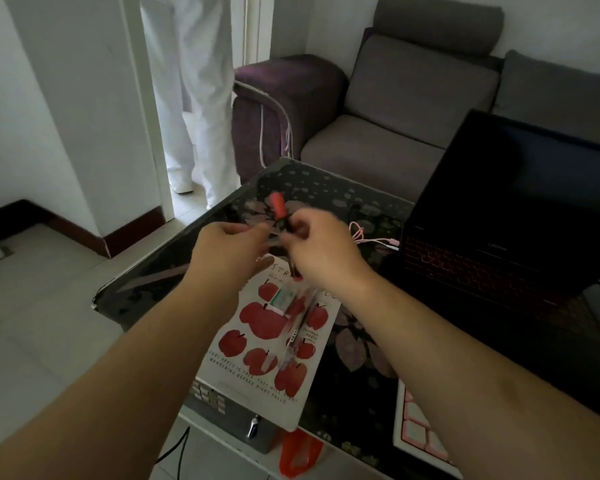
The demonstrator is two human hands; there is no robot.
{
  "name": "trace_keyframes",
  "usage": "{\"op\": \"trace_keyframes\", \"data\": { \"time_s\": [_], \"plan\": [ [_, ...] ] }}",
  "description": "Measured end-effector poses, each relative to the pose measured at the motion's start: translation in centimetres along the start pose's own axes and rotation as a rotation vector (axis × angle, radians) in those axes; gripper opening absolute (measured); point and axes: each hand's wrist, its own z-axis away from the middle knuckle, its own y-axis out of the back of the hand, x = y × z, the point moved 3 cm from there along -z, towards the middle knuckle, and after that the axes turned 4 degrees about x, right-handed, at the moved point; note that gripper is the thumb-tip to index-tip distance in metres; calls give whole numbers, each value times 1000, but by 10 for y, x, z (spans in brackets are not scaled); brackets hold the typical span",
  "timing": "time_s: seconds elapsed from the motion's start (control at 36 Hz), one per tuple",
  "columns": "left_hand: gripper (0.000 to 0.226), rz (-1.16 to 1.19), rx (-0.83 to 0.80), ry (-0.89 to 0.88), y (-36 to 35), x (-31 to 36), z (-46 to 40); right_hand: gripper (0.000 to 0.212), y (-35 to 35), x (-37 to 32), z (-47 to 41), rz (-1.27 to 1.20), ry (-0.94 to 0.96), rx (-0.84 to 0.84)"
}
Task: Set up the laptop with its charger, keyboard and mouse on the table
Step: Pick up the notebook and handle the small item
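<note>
Fingers of both hands, left point(230, 247) and right point(321, 249), are pinched on a blurred red-tipped pen point(280, 212) above the notebook point(267, 337), beside the open laptop point(499, 223).

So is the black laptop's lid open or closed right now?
Open. The black laptop stands on the dark floral table, its dark screen raised above a red-lit keyboard deck.
</note>
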Motion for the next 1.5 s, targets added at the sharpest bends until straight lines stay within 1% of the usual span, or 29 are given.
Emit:
{"op": "trace_keyframes", "data": {
  "time_s": [0.06,0.08,0.14,0.22,0.31,0.42,0.58,0.67,0.72,0.81,0.89,0.92,0.97,1.0,1.06,1.14,1.19,1.25,1.31,1.42,1.44,1.5],
  "plan": [
    [10,-18,37,12,0,1,-3,14,-2,8,-14,-102,-77,75],
    [8,-39,46,13,1,1,-4,17,-5,13,-20,-141,-108,73],
    [9,-99,54,-1,3,0,-6,16,-9,19,-27,-165,-133,30],
    [9,-163,55,-12,4,-2,-8,14,-5,22,-33,-125,-158,-3],
    [10,-185,51,-7,4,-2,-9,12,-2,23,-38,5,-138,-63],
    [12,-238,49,-27,4,-3,-8,10,1,22,-39,204,-37,-108],
    [11,-376,24,-95,-1,-2,-3,12,6,19,-35,610,47,-195],
    [12,-433,5,-112,1,-3,-2,9,7,21,-30,830,69,-258],
    [11,-479,-1,-129,2,-4,-2,8,6,23,-27,907,72,-298],
    [13,-532,-7,-158,1,-6,0,13,8,23,-24,861,50,-299],
    [13,-559,-18,-179,-3,-7,1,13,13,23,-21,700,5,-247],
    [12,-565,-23,-183,-4,-6,2,17,14,24,-19,659,-7,-245],
    [12,-588,-35,-197,-7,-7,1,32,18,23,-13,602,-37,-241],
    [13,-607,-41,-209,-8,-8,1,35,20,23,-9,578,-45,-227],
    [12,-646,-50,-236,-9,-11,1,36,26,22,1,552,-42,-177],
    [12,-708,-81,-276,-10,-13,0,39,31,23,17,545,35,-111],
    [13,-770,-126,-293,-12,-14,0,39,31,25,29,505,94,-106],
    [18,-831,-168,-308,-16,-15,2,34,28,26,43,456,112,-135],
    [24,-913,-185,-347,-19,-17,5,34,25,27,57,437,100,-161],
    [29,-1090,-213,-372,-24,-19,12,45,18,38,76,470,-21,-137],
    [30,-1119,-212,-379,-25,-19,12,43,15,41,79,465,-37,-138],
    [29,-1153,-199,-408,-26,-21,14,34,8,46,86,469,-11,-136]
  ]
}}
